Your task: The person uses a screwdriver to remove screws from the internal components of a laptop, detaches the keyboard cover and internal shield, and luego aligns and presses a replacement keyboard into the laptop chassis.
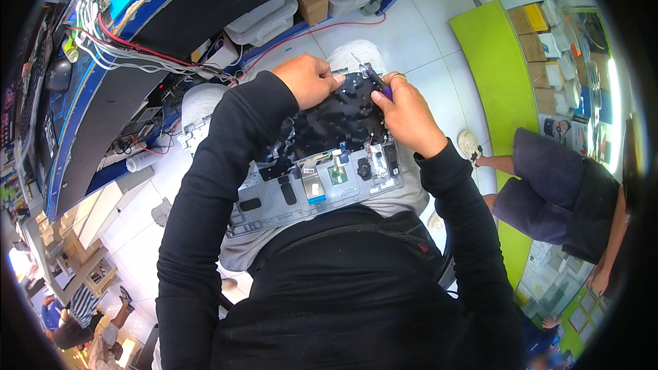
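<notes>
Two hands work on an opened laptop base [322, 178] that lies across the person's lap, just above the black bag strap. This base is the landmark for everything else.

At the far edge of the laptop base, the left hand [310, 79] is curled into a loose fist. Its fingers press down on the black sheet that covers the far half of the base. It holds nothing else that I can see.

Just to the right of it, also at the far edge of the base, the right hand [406, 116] has its grip tight around a small screwdriver [375, 81] with a purple handle. The thin metal tip points up and away from the base.

On the near half of the laptop base sit a little green board [336, 175] and some flat cables.

Far to the right of the base, another person [562, 195] in dark clothes stands on the white floor beside a bright green counter [500, 75] with boxes on it.

To the left of the base, red and white wires [130, 51] hang along a blue shelf.
</notes>
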The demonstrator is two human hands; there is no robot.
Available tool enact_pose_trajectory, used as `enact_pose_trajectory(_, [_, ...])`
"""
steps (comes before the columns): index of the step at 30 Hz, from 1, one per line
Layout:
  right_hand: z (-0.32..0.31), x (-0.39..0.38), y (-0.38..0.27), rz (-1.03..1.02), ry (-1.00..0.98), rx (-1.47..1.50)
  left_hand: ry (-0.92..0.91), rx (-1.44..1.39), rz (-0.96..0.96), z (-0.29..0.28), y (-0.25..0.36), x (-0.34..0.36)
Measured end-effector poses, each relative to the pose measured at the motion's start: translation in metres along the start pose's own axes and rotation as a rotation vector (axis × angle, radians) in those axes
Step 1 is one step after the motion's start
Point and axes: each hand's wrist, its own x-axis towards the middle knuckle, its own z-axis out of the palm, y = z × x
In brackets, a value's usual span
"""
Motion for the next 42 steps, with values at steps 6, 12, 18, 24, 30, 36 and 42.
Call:
enact_pose_trajectory(6, [0.001, -0.006, 0.009, -0.038, 0.030, 0.041, -0.058, -0.027, 0.042, -0.007, 0.005, -0.002])
enact_pose_trajectory(12, [0.000, -0.007, 0.003, 0.029, -0.005, 0.239, -0.057, -0.024, 0.104, -0.009, -0.004, -0.008])
enact_pose_trajectory(18, [-0.006, -0.007, 0.012, -0.040, -0.014, 0.464, 0.004, 0.066, 0.208, -0.022, 0.001, -0.028])
enact_pose_trajectory(24, [-0.010, -0.003, 0.004, 0.045, -0.056, 0.605, -0.049, 0.000, 0.184, -0.041, -0.031, -0.043])
enact_pose_trajectory(30, [-0.015, -0.007, -0.017, 0.068, 0.027, 0.582, -0.057, -0.159, 0.132, -0.042, -0.040, -0.046])
enact_pose_trajectory(36, [-0.025, -0.022, -0.023, 0.026, 0.153, 0.583, 0.047, -0.330, 0.190, -0.029, -0.037, -0.056])
enact_pose_trajectory(42, [-0.030, -0.019, 0.000, 0.083, 0.138, 0.859, 0.056, -0.403, 0.131, -0.049, -0.033, -0.074])
